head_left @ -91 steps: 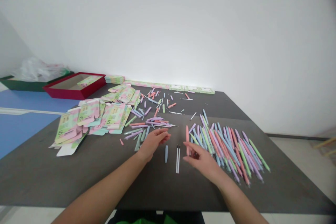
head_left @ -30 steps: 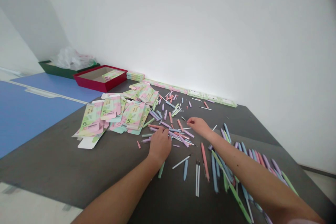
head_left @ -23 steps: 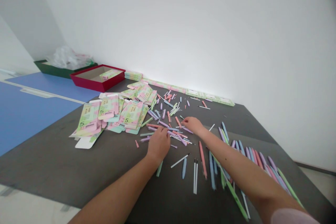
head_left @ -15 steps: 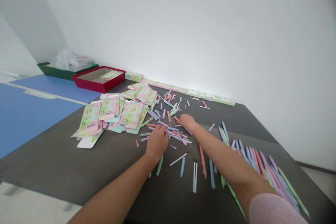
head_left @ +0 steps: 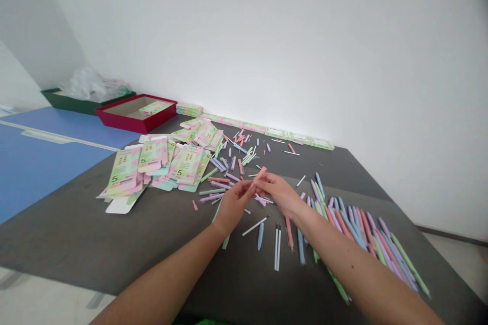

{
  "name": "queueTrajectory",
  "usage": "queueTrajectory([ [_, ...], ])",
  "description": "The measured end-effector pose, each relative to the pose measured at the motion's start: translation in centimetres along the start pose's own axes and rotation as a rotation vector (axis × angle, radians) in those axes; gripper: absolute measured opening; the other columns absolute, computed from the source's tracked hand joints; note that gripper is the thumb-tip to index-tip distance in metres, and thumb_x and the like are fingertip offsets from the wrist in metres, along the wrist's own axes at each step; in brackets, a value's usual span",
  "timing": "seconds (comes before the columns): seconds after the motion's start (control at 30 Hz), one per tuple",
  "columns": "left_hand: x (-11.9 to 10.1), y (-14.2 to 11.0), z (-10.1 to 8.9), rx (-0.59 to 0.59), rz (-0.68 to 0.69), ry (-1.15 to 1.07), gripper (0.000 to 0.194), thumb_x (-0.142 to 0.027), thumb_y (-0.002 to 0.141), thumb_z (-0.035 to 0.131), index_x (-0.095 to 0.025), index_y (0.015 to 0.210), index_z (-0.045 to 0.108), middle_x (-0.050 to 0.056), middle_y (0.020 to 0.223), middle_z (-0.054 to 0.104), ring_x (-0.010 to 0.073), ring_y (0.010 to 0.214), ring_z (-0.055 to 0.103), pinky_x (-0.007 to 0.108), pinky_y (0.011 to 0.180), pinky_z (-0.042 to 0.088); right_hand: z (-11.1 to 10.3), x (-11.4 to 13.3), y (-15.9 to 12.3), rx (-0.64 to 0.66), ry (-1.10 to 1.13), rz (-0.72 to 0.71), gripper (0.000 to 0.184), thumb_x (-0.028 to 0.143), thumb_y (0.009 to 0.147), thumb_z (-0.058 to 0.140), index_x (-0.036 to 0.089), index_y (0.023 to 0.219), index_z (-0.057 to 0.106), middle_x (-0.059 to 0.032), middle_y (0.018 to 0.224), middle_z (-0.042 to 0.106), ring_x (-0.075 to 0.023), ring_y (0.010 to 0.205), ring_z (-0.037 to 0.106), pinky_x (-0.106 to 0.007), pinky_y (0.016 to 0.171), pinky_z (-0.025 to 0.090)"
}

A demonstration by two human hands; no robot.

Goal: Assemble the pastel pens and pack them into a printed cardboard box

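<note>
Your right hand [head_left: 279,192] pinches a coral-pink, tubular plastic pen piece [head_left: 261,174], raised over the middle of the dark table [head_left: 160,249], its far end tilted up and to the right. Your left hand [head_left: 232,208] is narrow, fingertips gathered at the piece's near end; whether they grip it or some smaller part can't be told. The step looks like two-handed fingertip work, so keep both wrists steady, hold the piece lightly, and work along its axis rather than across it. Stay above the loose pastel plastic pen parts [head_left: 212,192] beneath, and mind your right forearm: it passes over the slim pastel pens [head_left: 345,226] on the right and could nudge them.
</note>
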State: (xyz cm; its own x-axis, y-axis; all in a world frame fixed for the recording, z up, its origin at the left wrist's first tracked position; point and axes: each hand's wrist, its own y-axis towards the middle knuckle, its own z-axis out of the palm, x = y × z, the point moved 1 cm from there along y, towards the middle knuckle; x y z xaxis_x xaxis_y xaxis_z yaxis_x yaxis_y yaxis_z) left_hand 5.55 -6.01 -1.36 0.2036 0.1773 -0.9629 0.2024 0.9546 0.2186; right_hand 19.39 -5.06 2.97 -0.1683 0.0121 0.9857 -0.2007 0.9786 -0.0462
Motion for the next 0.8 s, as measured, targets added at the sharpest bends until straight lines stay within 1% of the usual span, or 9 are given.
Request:
queueTrajectory([
  [0.13, -0.4, 0.1, -0.2, -0.012, -0.073, -0.034, 0.027, -0.035, 0.077, 0.063, -0.016, 0.094, 0.067, 0.001, 0.078, 0.067, 0.0130, 0.073, 0.058, 0.024, 0.072, 0.044, -0.7, 1.3, -1.1, -0.031, 0.050, -0.072, 0.021, 0.037, 0.072, 0.064, 0.018, 0.079, 0.063, 0.0020, 0.066, 0.060, -0.0095, 0.058, 0.049, -0.023, 0.057, 0.038],
  [0.23, -0.6, 0.0, 0.1, -0.049, -0.173, -0.282, 0.022, -0.032, 0.073, 0.068, -0.016, 0.087, 0.068, -0.001, 0.074, 0.064, 0.0085, 0.067, 0.056, 0.020, 0.069, 0.044, -1.0, 1.6, -1.9, -0.062, 0.058, -0.051, 0.019, 0.034, 0.072, 0.064, 0.016, 0.077, 0.066, 0.0003, 0.069, 0.062, -0.0106, 0.061, 0.051, -0.024, 0.060, 0.040],
  [0.33, -0.4, -0.3, 0.7, -0.078, -0.301, -0.597, 0.022, -0.031, 0.071, 0.071, -0.015, 0.085, 0.066, -0.002, 0.071, 0.061, 0.0055, 0.063, 0.055, 0.018, 0.067, 0.045, -0.6, 1.1, -2.8, -0.052, 0.084, -0.012, 0.022, 0.034, 0.073, 0.064, 0.016, 0.085, 0.067, -0.0018, 0.075, 0.065, -0.0123, 0.064, 0.054, -0.025, 0.062, 0.042],
  [0.4, -0.3, -0.4, 0.8, -0.084, -0.350, -0.691, 0.022, -0.030, 0.070, 0.072, -0.014, 0.084, 0.065, -0.003, 0.068, 0.059, 0.0046, 0.062, 0.055, 0.016, 0.065, 0.046, -0.3, 0.5, -3.2, -0.023, 0.083, -0.013, 0.027, 0.035, 0.073, 0.065, 0.017, 0.092, 0.067, -0.0030, 0.081, 0.066, -0.0137, 0.068, 0.057, -0.026, 0.066, 0.043],
  [0.47, -0.3, -0.2, 0.5, -0.147, -0.350, -0.740, 0.022, -0.030, 0.070, 0.072, -0.013, 0.081, 0.064, -0.003, 0.066, 0.059, 0.0040, 0.059, 0.054, 0.016, 0.062, 0.047, -0.7, -0.2, -3.1, -0.008, 0.056, -0.030, 0.033, 0.038, 0.073, 0.064, 0.018, 0.099, 0.066, -0.0042, 0.087, 0.068, -0.0152, 0.073, 0.059, -0.029, 0.071, 0.045],
  [0.53, -0.6, 0.2, -0.2, -0.262, -0.316, -0.762, 0.021, -0.030, 0.070, 0.071, -0.013, 0.076, 0.061, -0.003, 0.065, 0.059, 0.0040, 0.057, 0.054, 0.015, 0.060, 0.048, -1.9, -0.9, -2.6, -0.071, -0.080, -0.057, 0.035, 0.043, 0.077, 0.059, 0.018, 0.101, 0.065, -0.0057, 0.089, 0.069, -0.0166, 0.077, 0.062, -0.030, 0.074, 0.046],
  [0.63, -1.5, 0.6, -1.7, -0.400, -0.236, -0.740, 0.019, -0.031, 0.074, 0.068, -0.014, 0.074, 0.059, -0.001, 0.068, 0.061, 0.0061, 0.061, 0.058, 0.017, 0.063, 0.050, -4.7, -1.8, -1.1, -0.227, -0.427, -0.078, 0.037, 0.045, 0.081, 0.049, 0.016, 0.098, 0.066, -0.0076, 0.089, 0.070, -0.0176, 0.076, 0.064, -0.030, 0.071, 0.048],
  [0.73, -2.2, 0.7, -3.3, -0.443, -0.185, -0.709, 0.018, -0.030, 0.077, 0.063, -0.014, 0.073, 0.057, 0.000, 0.068, 0.062, 0.0077, 0.064, 0.060, 0.019, 0.066, 0.051, -7.3, -2.5, 1.1, -0.256, -0.640, -0.069, 0.033, 0.040, 0.084, 0.046, 0.017, 0.094, 0.067, -0.0068, 0.085, 0.070, -0.0193, 0.075, 0.064, -0.031, 0.070, 0.048],
  [0.8, -2.2, 0.6, -4.0, -0.464, -0.193, -0.708, 0.017, -0.029, 0.078, 0.063, -0.014, 0.072, 0.057, -0.001, 0.065, 0.061, 0.0068, 0.060, 0.059, 0.017, 0.063, 0.051, -8.1, -2.7, 2.9, -0.234, -0.810, -0.077, 0.028, 0.033, 0.084, 0.046, 0.018, 0.091, 0.069, -0.0073, 0.088, 0.070, -0.0211, 0.081, 0.063, -0.032, 0.074, 0.046],
])
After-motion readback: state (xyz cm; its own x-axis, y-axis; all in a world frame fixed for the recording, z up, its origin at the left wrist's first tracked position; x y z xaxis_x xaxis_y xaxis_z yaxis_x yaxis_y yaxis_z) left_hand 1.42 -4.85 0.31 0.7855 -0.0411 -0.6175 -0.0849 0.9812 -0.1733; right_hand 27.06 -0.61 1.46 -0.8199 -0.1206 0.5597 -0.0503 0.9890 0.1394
